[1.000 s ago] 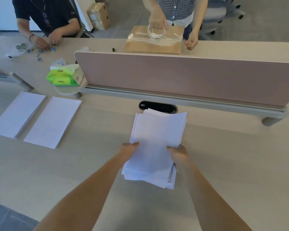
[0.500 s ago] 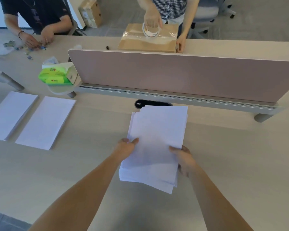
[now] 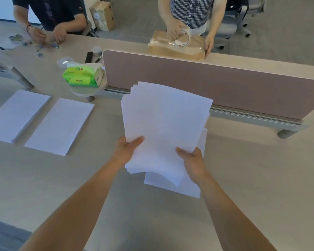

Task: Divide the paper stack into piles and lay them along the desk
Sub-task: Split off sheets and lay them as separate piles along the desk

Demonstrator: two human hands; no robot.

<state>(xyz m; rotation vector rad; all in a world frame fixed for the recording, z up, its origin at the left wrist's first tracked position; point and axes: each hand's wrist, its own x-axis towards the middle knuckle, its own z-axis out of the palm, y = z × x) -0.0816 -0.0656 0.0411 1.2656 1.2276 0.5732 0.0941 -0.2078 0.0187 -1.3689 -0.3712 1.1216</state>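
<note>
A bundle of white sheets (image 3: pixel 163 124) is raised off the beige desk (image 3: pixel 252 178), its far end tilted up. My left hand (image 3: pixel 127 149) grips its left edge with the thumb on top. My right hand (image 3: pixel 192 160) grips its near right edge. Beneath it the remaining paper stack (image 3: pixel 187 187) lies flat on the desk, mostly hidden by the lifted sheets. Two laid piles rest at the left: one (image 3: pixel 60 125) nearer the middle, another (image 3: pixel 14 115) by the frame's edge.
A pink divider panel (image 3: pixel 225 84) runs across the desk behind the paper. Green tissue packs (image 3: pixel 80 77) sit at its left end. Beyond it, one person tapes a brown parcel (image 3: pixel 176 48) and another handles small items (image 3: pixel 34 44).
Both hands have lifted the top sheets off the stack and up toward the divider. The lower sheets stay on the desk. The view has shifted to the left.
</note>
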